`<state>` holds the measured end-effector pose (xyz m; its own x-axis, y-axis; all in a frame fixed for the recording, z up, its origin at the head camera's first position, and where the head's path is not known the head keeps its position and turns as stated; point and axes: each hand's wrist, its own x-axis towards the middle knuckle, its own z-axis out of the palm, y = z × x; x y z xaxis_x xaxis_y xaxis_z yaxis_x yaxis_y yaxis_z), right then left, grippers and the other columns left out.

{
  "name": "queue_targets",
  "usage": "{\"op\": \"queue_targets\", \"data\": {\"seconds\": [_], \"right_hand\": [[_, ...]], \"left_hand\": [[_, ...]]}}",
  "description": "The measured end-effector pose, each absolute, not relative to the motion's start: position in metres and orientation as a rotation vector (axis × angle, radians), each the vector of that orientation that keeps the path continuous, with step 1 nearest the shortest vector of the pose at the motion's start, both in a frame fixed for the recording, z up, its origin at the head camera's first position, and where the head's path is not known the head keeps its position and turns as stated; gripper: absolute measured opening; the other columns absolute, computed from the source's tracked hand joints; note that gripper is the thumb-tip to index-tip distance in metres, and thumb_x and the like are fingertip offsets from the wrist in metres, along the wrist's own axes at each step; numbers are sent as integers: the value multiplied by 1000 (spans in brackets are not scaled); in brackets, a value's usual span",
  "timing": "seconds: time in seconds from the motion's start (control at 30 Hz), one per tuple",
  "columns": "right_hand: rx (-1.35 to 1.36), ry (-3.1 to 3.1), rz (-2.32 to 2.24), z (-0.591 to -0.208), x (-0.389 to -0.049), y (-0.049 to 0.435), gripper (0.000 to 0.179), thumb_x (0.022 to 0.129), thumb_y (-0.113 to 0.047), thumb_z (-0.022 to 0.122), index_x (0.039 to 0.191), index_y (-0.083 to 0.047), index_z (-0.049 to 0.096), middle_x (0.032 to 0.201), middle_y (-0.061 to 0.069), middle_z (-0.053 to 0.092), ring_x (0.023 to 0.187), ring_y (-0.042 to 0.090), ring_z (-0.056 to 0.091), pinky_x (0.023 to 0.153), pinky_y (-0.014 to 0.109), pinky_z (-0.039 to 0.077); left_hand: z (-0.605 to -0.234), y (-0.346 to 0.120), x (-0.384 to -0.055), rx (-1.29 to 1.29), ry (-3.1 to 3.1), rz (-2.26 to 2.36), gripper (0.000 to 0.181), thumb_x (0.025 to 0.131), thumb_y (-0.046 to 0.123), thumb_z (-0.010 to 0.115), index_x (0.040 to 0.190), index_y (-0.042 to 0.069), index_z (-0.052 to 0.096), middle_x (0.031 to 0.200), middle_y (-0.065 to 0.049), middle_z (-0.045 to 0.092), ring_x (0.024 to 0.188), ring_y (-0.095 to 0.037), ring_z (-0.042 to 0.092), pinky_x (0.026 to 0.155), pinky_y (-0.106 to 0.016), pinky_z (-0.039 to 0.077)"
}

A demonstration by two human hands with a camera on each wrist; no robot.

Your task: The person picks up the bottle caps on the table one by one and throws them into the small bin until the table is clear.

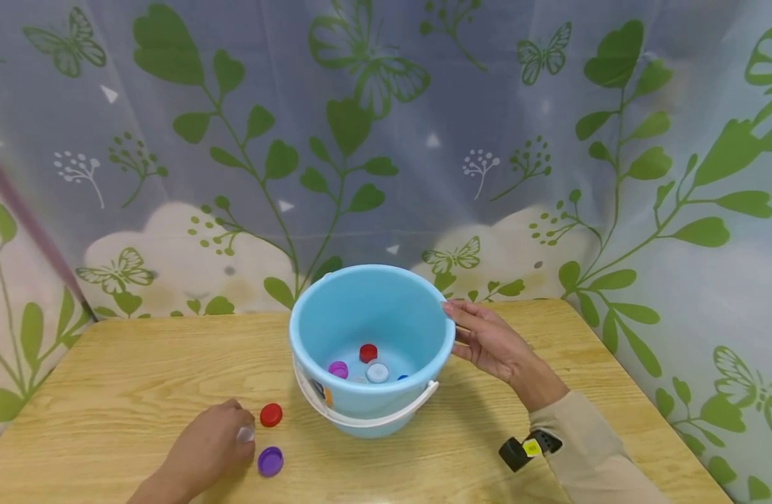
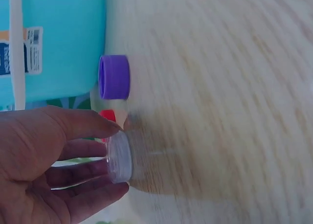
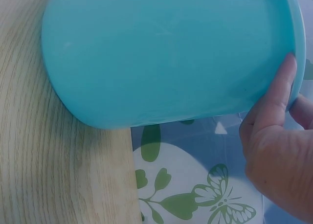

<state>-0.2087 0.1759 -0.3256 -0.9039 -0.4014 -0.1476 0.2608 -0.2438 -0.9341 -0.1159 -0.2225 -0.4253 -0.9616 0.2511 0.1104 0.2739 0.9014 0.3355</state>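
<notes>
A light blue bucket (image 1: 373,280) stands on the table with its white handle (image 1: 386,421) lowered across the front. Inside it lie a red cap (image 1: 368,353), a magenta cap (image 1: 338,369), a whitish cap (image 1: 377,372) and part of a blue one. My right hand (image 1: 486,343) grips the bucket's right rim, thumb over the edge and fingers beneath it outside. On the left, my left hand (image 1: 206,444) pinches a clear cap (image 2: 120,156) between thumb and fingers, at the tabletop. Just right of that hand lie a red cap (image 1: 271,415) and a purple cap (image 1: 270,462).
The wooden table (image 1: 140,357) backs onto a curtain (image 1: 386,175) printed with leaves and butterflies, which also hangs along both sides. A dark strap with a small black device (image 1: 515,454) sits on my right wrist.
</notes>
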Motion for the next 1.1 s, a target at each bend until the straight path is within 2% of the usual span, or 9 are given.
{"op": "queue_targets", "data": {"seconds": [0.17, 0.43, 0.6, 0.83, 1.1], "right_hand": [[-163, 1613, -2181, -325, -209, 176, 35, 96, -23, 58, 123, -2, 49, 110, 11, 57, 96, 18, 63, 78, 29, 55], [-160, 1604, -2188, -326, -209, 177, 35, 96, -23, 58, 123, -2, 49, 109, 10, 57, 94, 18, 64, 77, 29, 55], [-167, 1584, -2195, -326, -209, 176, 31, 97, -21, 57, 121, -3, 50, 107, 9, 57, 93, 17, 64, 76, 28, 56], [-165, 1589, -2201, -326, -209, 177, 30, 96, -21, 58, 120, -4, 51, 107, 9, 56, 93, 17, 63, 75, 27, 56], [-163, 1603, -2205, -327, -209, 176, 32, 96, -21, 58, 121, -2, 50, 108, 9, 56, 94, 17, 62, 76, 29, 56]], "left_hand": [[-413, -229, -120, -407, -3002, -576, 21, 71, 9, 75, 91, 3, 71, 90, -6, 65, 83, -30, 64, 76, -47, 53], [-357, -230, -138, -408, -2847, -551, 26, 79, 14, 73, 99, -2, 70, 96, -14, 65, 86, -36, 63, 74, -52, 52], [-321, -227, -148, -412, -2683, -594, 30, 85, 16, 70, 109, -3, 67, 105, -20, 63, 84, -37, 63, 69, -51, 53], [-289, -205, -163, -541, -2455, -593, 30, 84, 13, 71, 111, -1, 67, 106, -14, 63, 84, -30, 62, 67, -47, 52], [-269, -167, -183, -758, -2424, -594, 29, 84, 11, 71, 109, -3, 68, 106, -14, 63, 97, -31, 60, 79, -47, 52]]}}
